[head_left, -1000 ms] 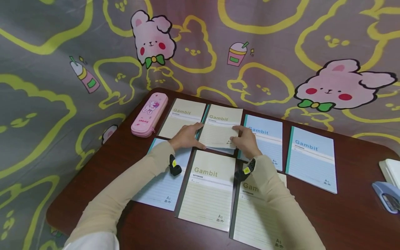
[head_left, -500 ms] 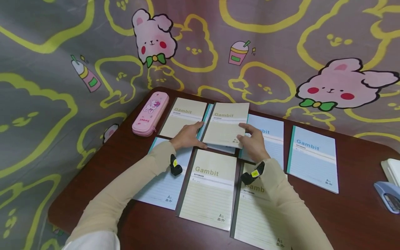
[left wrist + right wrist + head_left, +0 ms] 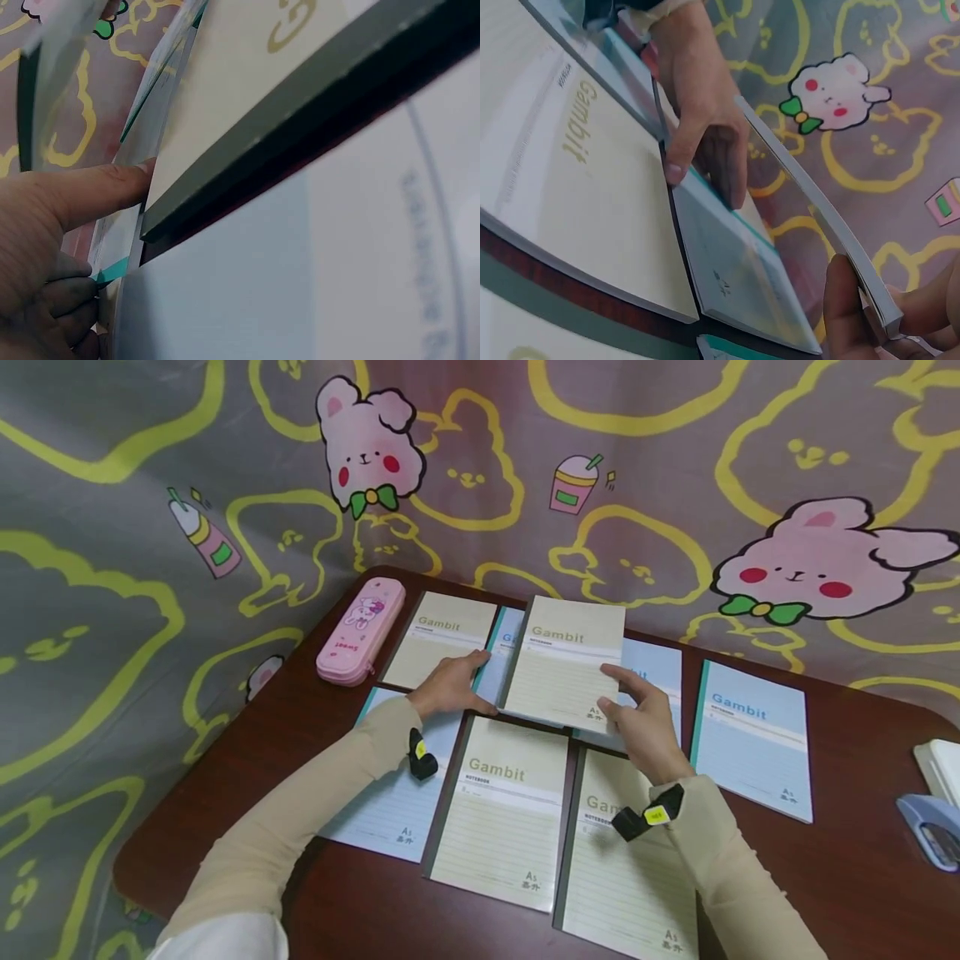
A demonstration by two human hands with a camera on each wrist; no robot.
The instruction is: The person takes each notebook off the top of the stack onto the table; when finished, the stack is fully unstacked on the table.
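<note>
My right hand (image 3: 648, 727) pinches a cream "Gambit" notebook (image 3: 564, 652) by its right edge. In the right wrist view that lifted notebook (image 3: 810, 195) is seen edge-on, raised above the table, between thumb and fingers. Beneath it lies a blue notebook (image 3: 497, 668) with a teal spine, partly covered. My left hand (image 3: 450, 683) rests at this blue notebook's left side. Its thumb lies by the near corner and its fingers by the spine, as the right wrist view shows the left hand (image 3: 701, 97). Another blue notebook (image 3: 654, 668) is half hidden behind the right hand.
Around them on the dark wooden table (image 3: 352, 893) lie more notebooks: a cream one (image 3: 442, 635) back left, a blue one (image 3: 753, 735) at right, and several in the front row. A pink pencil case (image 3: 360, 631) sits back left. A blue stapler-like tool (image 3: 926, 831) is far right.
The cream notebook has risen off the blue one and shifted right with my right hand, uncovering more of the blue cover. My left hand has stayed in place.
</note>
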